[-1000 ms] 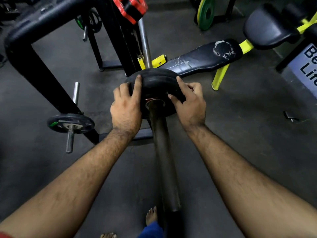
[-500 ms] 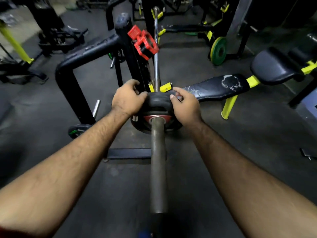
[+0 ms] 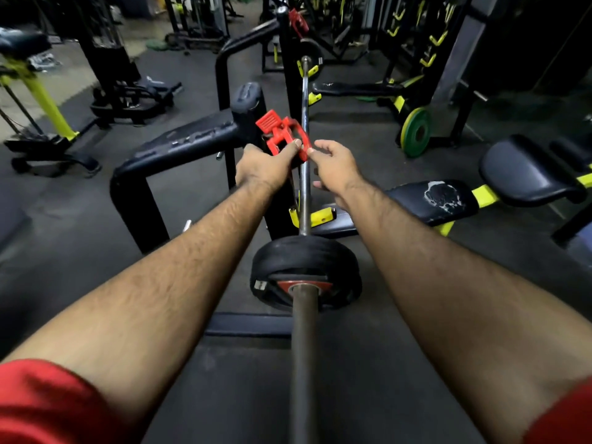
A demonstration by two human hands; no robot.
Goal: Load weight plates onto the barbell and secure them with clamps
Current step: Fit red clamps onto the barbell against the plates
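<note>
My left hand [image 3: 262, 169] grips the red clamp [image 3: 283, 137]; my right hand [image 3: 334, 168] hangs half-open beside it. The barbell [image 3: 302, 331] runs straight away from me.

My left hand [image 3: 261, 166] covers the lower part of the red clamp [image 3: 282, 136], so I can't tell how the ring sits. My right hand [image 3: 336, 168] crosses the bar [image 3: 304, 193], and its palm side is turned away. The bar's near end runs off the bottom edge. Plates [image 3: 304, 261] overlap, so I can't count them. Both sleeves [image 3: 41, 408] are cut by the bottom corners. Far machines are too dark to make out.
</note>
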